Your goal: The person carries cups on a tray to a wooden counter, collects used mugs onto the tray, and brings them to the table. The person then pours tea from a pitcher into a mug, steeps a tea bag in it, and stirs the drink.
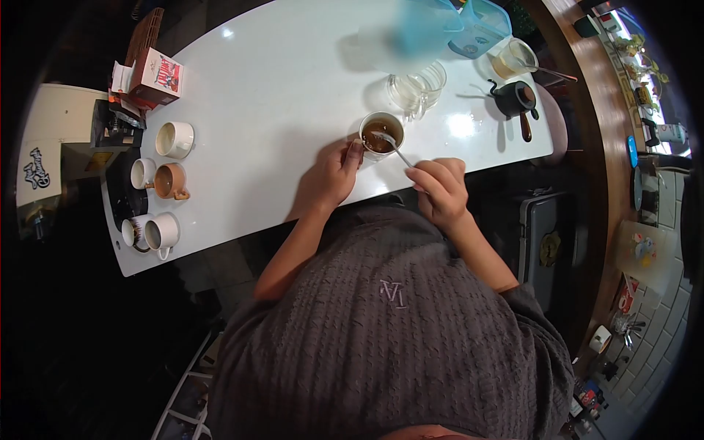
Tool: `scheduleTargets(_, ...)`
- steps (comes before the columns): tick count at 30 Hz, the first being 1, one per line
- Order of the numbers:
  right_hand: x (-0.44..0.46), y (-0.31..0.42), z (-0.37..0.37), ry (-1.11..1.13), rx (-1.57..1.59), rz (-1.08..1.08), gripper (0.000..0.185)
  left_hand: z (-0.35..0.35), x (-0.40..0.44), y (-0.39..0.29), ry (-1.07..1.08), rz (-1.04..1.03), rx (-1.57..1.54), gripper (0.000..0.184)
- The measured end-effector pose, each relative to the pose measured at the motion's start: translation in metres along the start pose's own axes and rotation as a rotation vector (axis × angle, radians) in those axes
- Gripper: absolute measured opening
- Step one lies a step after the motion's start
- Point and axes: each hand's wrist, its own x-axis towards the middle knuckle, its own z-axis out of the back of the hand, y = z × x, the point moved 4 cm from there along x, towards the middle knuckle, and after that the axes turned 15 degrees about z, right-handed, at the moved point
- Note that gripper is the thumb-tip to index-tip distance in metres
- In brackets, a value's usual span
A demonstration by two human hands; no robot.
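Observation:
A light-coloured mug (380, 152) holding brown liquid stands near the front edge of the white table. My left hand (340, 170) is closed on its left side, thumb near the rim. Between the fingers of my right hand (442, 189) is the handle of a metal spoon (399, 152), slanting down into the liquid. The spoon's bowl lies partly in the drink. Just behind the mug is a clear glass pitcher (416, 89).
Several mugs (170, 181) stand at the table's left end, near a red and white box (158, 76). Toward the back right are a blue plastic container (479, 29), a glass jar (513, 59) with a spoon, and a dark pot (514, 98) with a wooden handle.

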Motion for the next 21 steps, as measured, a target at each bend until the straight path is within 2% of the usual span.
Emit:
scheduleTargets(3, -0.002, -0.004, -0.004, 0.038, -0.008, 0.009, 0.024, -0.004, -0.003, -0.003, -0.049, -0.034, -0.035, 0.046)
scheduleTargets(7, -0.008, -0.008, 0.007, -0.028, -0.014, -0.111, 0.020, -0.002, -0.002, -0.001, -0.036, -0.008, 0.023, 0.047)
scheduleTargets(9, -0.017, -0.017, 0.024, -0.274, 0.040, -0.172, 0.016, -0.002, -0.001, 0.001, -0.032, -0.006, 0.010, 0.048)
scheduleTargets(11, -0.037, -0.034, 0.036, -0.525, 0.097, -0.366, 0.014, -0.006, -0.003, 0.002, -0.059, -0.004, -0.007, 0.047)
scheduleTargets(14, -0.076, -0.069, 0.048, -0.676, 0.056, -0.583, 0.016, -0.007, 0.000, 0.005, -0.083, -0.010, -0.042, 0.046)
scheduleTargets(15, -0.090, -0.078, 0.050, -0.679, 0.052, -0.582, 0.016, -0.007, 0.001, 0.008, -0.078, -0.011, -0.059, 0.045)
scheduleTargets(17, -0.116, -0.101, 0.052, -0.596, -0.004, -0.778, 0.019, -0.004, 0.004, 0.014, -0.045, 0.008, -0.094, 0.045)
scheduleTargets(21, -0.146, -0.129, 0.055, -0.664, 0.048, -0.937, 0.023, -0.006, -0.001, 0.010, 0.000, 0.043, -0.196, 0.044)
